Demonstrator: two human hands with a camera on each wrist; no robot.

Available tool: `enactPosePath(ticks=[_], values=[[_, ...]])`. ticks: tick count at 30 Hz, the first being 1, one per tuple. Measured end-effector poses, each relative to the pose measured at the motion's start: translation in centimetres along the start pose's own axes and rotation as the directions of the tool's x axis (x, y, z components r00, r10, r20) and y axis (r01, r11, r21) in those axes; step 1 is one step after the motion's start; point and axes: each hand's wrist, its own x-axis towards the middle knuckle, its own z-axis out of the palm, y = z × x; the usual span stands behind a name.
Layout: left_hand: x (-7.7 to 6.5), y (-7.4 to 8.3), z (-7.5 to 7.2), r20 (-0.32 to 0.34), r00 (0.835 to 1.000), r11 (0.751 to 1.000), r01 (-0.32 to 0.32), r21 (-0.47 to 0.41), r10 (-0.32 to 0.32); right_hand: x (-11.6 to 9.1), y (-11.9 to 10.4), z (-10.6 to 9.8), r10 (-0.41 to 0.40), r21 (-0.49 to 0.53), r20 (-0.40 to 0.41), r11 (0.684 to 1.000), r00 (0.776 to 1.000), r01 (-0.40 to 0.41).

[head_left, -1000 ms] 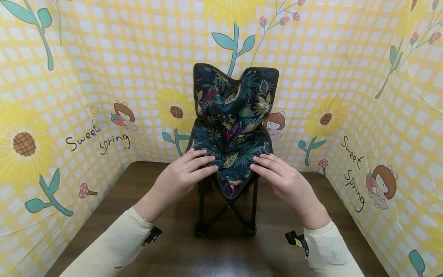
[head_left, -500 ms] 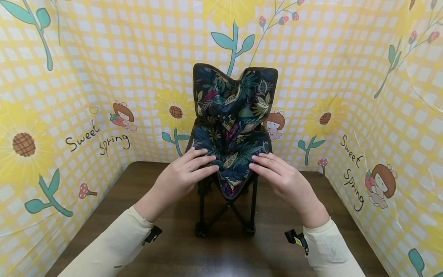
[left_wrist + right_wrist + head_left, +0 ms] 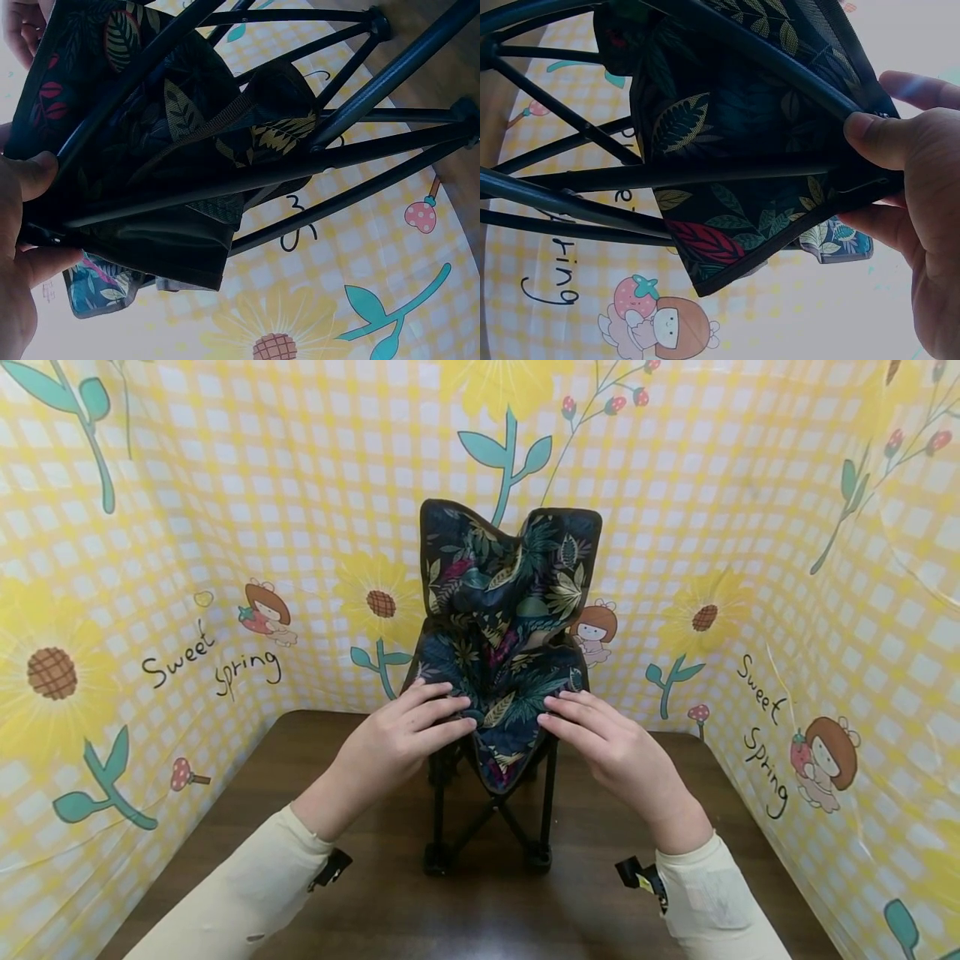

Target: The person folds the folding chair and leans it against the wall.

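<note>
A small folding chair [image 3: 517, 585] stands upright on the table, its dark fabric printed with leaves. The seat fabric [image 3: 498, 714] sags into a fold down the middle. At the seat's front left corner, my left hand [image 3: 393, 731] grips with its fingers over the top; the left wrist view has its thumb [image 3: 39, 174] against the underside by a frame tube [image 3: 187, 193]. My right hand [image 3: 618, 747] holds the front right corner likewise, its thumb [image 3: 874, 139] on the tube end. Below the seat, black legs [image 3: 495, 806] cross in an X.
The brown wooden table [image 3: 375, 902] has rounded far corners. A yellow checked cloth [image 3: 300, 485] with flowers surrounds it at the back and both sides. Black camera mounts [image 3: 330, 868] sit at the cuffs of the cream sleeves [image 3: 247, 877].
Both hands have come very slightly closer together, keeping hold of the seat corners. The chair's front feet stand a little nearer each other.
</note>
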Motion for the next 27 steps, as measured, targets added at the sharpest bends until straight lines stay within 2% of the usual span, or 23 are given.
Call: enactPosePath(ticks=[27], values=[[0.96, 0.56, -0.24, 0.002, 1.000, 0.999, -0.021, 0.025, 0.021, 0.62, -0.37, -0.24, -0.011, -0.014, -0.007, 1.000, 1.000, 0.011]])
